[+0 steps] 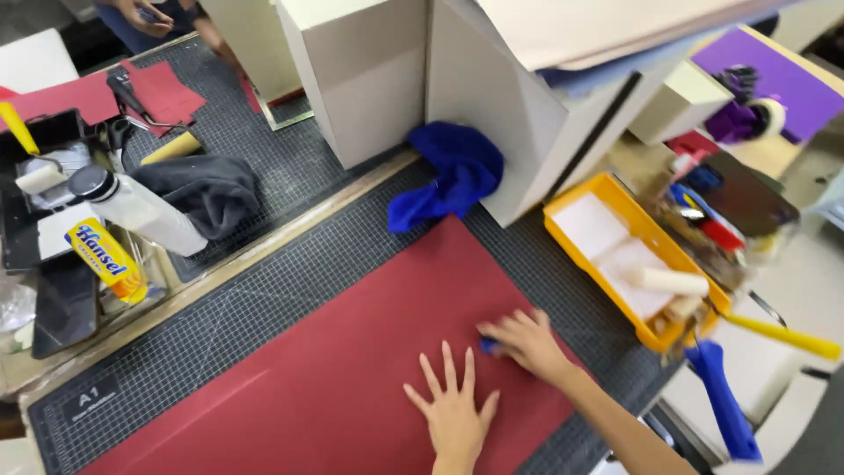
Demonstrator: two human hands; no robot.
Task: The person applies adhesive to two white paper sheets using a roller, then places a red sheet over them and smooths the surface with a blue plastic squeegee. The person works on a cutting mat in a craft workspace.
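head cam | looks steeply down, close over red sheet | tilted, perhaps leaning right

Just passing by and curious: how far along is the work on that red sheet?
The red sheet already lies flat on the cutting mat. The left hand presses it down while the right hand pushes a small blue thing across it. The roller rests in the yellow tray.

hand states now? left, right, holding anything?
Left hand: open, flat on red sheet.
Right hand: closed on small blue thing.
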